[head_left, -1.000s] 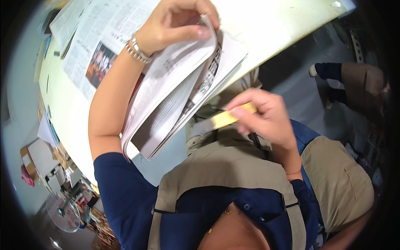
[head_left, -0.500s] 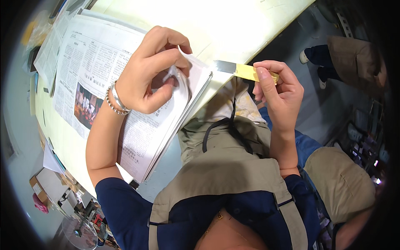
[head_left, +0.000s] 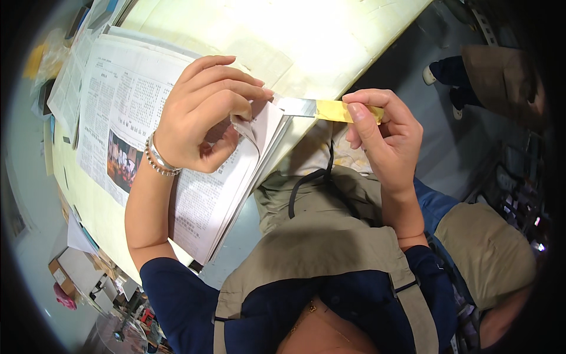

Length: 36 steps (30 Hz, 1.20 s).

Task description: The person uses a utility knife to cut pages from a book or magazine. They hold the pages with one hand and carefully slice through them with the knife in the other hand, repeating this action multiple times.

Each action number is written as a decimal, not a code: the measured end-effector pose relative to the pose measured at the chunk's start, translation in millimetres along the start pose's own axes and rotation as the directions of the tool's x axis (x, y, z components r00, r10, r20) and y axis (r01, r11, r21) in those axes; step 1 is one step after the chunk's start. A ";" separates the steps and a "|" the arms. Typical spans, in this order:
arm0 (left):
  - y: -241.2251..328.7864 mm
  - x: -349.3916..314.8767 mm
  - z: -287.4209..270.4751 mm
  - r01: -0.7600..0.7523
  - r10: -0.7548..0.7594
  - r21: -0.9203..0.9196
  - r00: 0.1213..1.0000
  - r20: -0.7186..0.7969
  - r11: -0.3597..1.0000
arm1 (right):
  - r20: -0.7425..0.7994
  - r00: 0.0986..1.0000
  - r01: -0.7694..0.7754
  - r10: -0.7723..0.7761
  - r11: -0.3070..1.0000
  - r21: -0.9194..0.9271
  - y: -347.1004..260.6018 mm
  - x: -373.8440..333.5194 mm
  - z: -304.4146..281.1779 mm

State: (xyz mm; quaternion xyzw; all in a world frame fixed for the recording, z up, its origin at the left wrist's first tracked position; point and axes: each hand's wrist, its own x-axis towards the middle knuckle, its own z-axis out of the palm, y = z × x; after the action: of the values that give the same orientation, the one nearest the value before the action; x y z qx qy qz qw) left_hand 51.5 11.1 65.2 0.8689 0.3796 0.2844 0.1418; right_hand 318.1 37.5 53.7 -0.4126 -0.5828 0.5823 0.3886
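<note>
A stack of newspaper sheets (head_left: 199, 221) lies along the slanting near edge of the pale table. My left hand (head_left: 203, 115) rests on its right corner, fingers curled round a lifted, bent sheet edge (head_left: 246, 128). In my right hand (head_left: 386, 130), thumb and fingers pinch the yellow-wrapped handle of a flat metal blade (head_left: 299, 107). The blade points left, and its tip meets the corner of the stack close to my left fingertips. Whether the tip lies between sheets or on top of them, I cannot tell.
The bright pale table (head_left: 236, 26) stretches away beyond the stack. More newspaper (head_left: 71, 97) lies at the far left. Close on my right sits a person with a khaki-covered knee (head_left: 483, 253). Another person's shoe (head_left: 429, 74) shows farther off. Boxes (head_left: 62, 274) stand at the lower left.
My right hand has brought the blade slightly left and down, so its tip now reaches the paper corner. My left fingers have straightened somewhat and extended toward the blade tip.
</note>
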 end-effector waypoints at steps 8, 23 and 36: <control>-5.8 -0.6 5.3 -0.034 0.034 0.010 0.999 -0.016 0.999 | -0.062 0.998 0.001 0.002 0.999 0.044 12.9 5.3 -0.9; -4.6 -0.6 1.4 -0.079 0.079 0.010 0.990 -0.115 0.997 | 0.102 0.894 0.431 -0.436 0.778 -0.457 25.9 20.5 65.0; -10.1 -2.9 2.6 -0.123 0.139 0.124 0.982 -0.126 0.985 | 0.061 0.889 0.435 -0.454 0.793 -0.427 42.9 24.2 67.6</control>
State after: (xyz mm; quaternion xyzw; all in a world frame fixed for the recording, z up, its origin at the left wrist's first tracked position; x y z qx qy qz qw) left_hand 45.6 15.6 57.3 0.8776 0.3462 0.3283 0.0464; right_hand 247.6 35.1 8.9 -0.3523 -0.7678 0.3226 0.4270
